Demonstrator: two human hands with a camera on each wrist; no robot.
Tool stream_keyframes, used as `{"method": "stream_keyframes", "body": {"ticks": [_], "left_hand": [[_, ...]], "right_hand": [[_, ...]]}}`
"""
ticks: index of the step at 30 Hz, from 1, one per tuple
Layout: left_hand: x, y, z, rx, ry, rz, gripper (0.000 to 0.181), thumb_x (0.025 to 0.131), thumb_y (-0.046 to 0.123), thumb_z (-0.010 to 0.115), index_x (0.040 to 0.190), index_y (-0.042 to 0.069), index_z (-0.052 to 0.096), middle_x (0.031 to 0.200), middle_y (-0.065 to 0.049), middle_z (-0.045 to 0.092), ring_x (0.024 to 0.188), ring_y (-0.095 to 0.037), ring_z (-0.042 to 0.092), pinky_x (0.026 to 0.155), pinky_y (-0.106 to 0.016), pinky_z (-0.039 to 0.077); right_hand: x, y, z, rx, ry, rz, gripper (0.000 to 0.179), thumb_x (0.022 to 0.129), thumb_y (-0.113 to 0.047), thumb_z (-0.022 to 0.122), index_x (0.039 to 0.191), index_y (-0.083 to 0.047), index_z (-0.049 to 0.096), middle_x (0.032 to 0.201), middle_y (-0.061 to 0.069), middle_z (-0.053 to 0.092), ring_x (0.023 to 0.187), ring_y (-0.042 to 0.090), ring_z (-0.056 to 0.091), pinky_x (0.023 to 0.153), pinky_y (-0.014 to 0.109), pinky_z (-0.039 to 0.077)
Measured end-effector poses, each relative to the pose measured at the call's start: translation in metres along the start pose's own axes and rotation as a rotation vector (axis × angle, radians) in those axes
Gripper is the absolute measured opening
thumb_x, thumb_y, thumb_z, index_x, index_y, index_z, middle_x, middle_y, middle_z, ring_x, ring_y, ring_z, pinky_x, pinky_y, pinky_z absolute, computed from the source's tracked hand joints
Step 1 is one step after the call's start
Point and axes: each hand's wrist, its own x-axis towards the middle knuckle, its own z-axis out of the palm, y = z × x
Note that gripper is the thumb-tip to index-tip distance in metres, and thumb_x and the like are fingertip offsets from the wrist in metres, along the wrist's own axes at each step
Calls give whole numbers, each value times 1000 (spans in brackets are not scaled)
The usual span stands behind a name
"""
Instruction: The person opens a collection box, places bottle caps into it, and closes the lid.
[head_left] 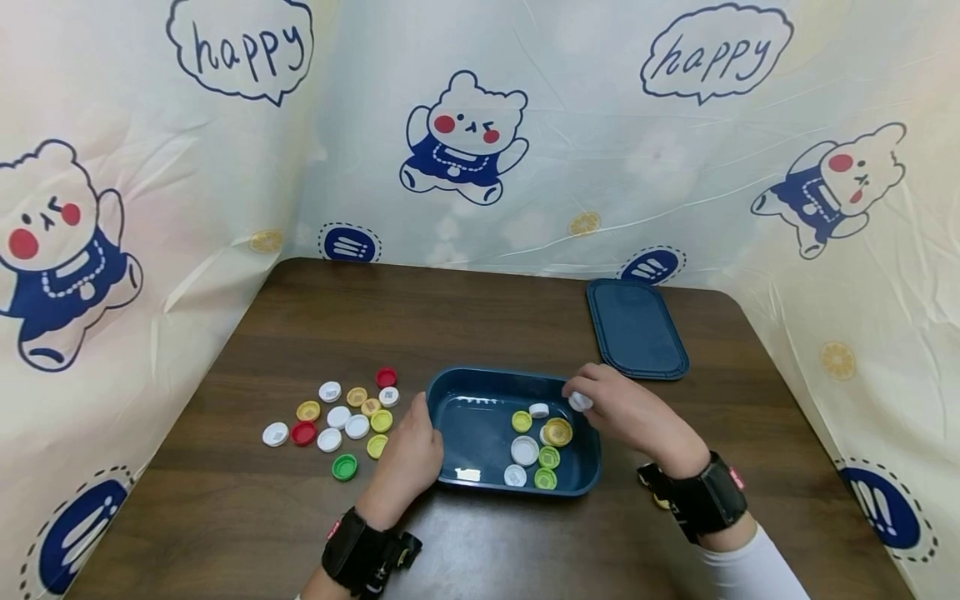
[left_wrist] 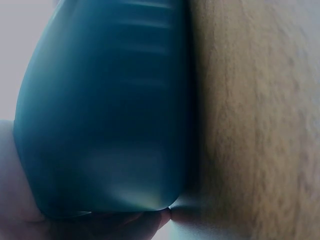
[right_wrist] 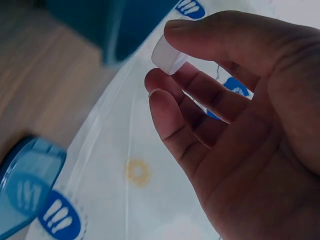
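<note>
My left hand (head_left: 408,458) grips the left end of a dark blue plastic container (head_left: 468,429), fingers against its outer wall in the left wrist view. Above the container's right end, my right hand (head_left: 630,412) pinches a white bottle cap (head_left: 580,402) between thumb and fingers. The right wrist view shows this cap (right_wrist: 167,56) from the side, at the thumb tip. Inside the container, toward its right half, lie several caps: white (head_left: 524,451), yellow (head_left: 558,432) and light green (head_left: 545,479).
Left of the container, several loose caps lie on the brown table (head_left: 247,500), including a white cap (head_left: 275,434), a red cap (head_left: 303,433) and a green cap (head_left: 345,467). A blue lid (head_left: 637,329) lies at the back right. Another yellow cap (head_left: 661,502) shows beneath my right wrist.
</note>
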Motion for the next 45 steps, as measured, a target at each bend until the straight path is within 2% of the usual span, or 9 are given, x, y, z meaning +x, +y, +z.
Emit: {"method": "stream_keyframes", "body": {"ticks": [5, 14, 18, 24, 30, 37, 45], "left_hand": [[0, 1, 0, 7, 7, 2, 54, 99, 2, 48, 148, -13, 30, 143, -32, 49, 129, -43, 54, 102, -58, 47], [0, 1, -1, 23, 33, 28, 52, 98, 0, 49, 146, -13, 33, 138, -32, 53, 123, -42, 57, 97, -58, 51], [0, 1, -1, 15, 38, 30, 50, 98, 0, 49, 145, -12, 34, 137, -31, 54, 123, -41, 58, 97, -58, 51], [0, 1, -1, 23, 37, 29, 50, 98, 0, 49, 144, -12, 34, 136, -30, 55, 121, -40, 59, 96, -57, 51], [1, 2, -1, 18, 23, 18, 50, 99, 1, 49, 145, -11, 34, 136, -30, 55, 121, -39, 59, 98, -57, 51], [1, 3, -2, 18, 30, 15, 48, 99, 1, 49, 144, -10, 35, 134, -29, 56, 118, -39, 61, 97, -57, 51], [0, 2, -2, 9, 18, -2, 50, 99, 1, 48, 145, -11, 33, 137, -31, 54, 123, -41, 58, 99, -58, 49]], "right_hand": [[21, -15, 4, -12, -50, -47, 32, 87, 1, 74, 116, -11, 71, 108, 2, 62, 92, 14, 55, 81, 31, 55], [56, -38, 13, -53, -189, -112, 32, 88, -5, 77, 119, -11, 71, 110, 4, 63, 97, 17, 57, 84, 32, 56], [69, -47, 16, -75, -232, -110, 30, 88, -7, 77, 118, -13, 72, 108, 3, 63, 97, 16, 57, 85, 32, 56], [85, -56, 29, -99, -312, -99, 28, 89, -8, 76, 116, -14, 74, 104, 2, 66, 87, 12, 58, 78, 25, 55], [92, -59, 40, -138, -342, -70, 28, 91, -10, 75, 118, -15, 74, 103, 2, 65, 82, 11, 56, 73, 23, 53], [96, -59, 47, -150, -365, -45, 26, 92, -12, 75, 118, -16, 74, 103, 3, 64, 82, 12, 56, 73, 24, 54], [96, -57, 56, -178, -361, -29, 29, 92, -13, 74, 121, -16, 73, 104, 3, 65, 83, 12, 56, 73, 25, 55]]}}
